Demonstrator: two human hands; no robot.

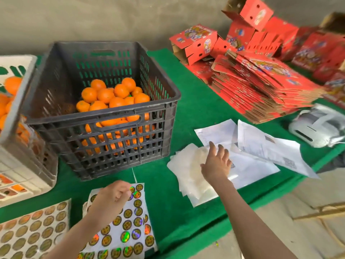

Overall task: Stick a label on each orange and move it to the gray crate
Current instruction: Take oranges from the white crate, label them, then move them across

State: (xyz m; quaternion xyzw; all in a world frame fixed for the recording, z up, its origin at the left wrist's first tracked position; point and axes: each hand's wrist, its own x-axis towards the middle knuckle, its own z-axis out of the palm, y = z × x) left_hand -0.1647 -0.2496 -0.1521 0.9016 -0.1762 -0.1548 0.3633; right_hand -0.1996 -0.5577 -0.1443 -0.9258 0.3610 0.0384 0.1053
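The gray crate [104, 116] stands on the green table with several oranges [112, 98] piled inside. A white crate [20, 101] at the left edge holds more oranges [12, 85]. In front lies a sheet of round holographic labels [130, 227]. My left hand [112, 199] hovers over the sheet's top, fingers curled, pinching at a label [132, 189]. My right hand [217, 163] reaches out to the right with straight fingers over a pile of empty backing sheets [188, 176]. It holds nothing.
A second label sheet [31, 234] lies at the lower left. White papers [261, 146] spread to the right of the backing sheets, with a white device [317, 126] beyond. Flat and folded red cartons [261, 75] are stacked at the back right. The table edge runs diagonally at lower right.
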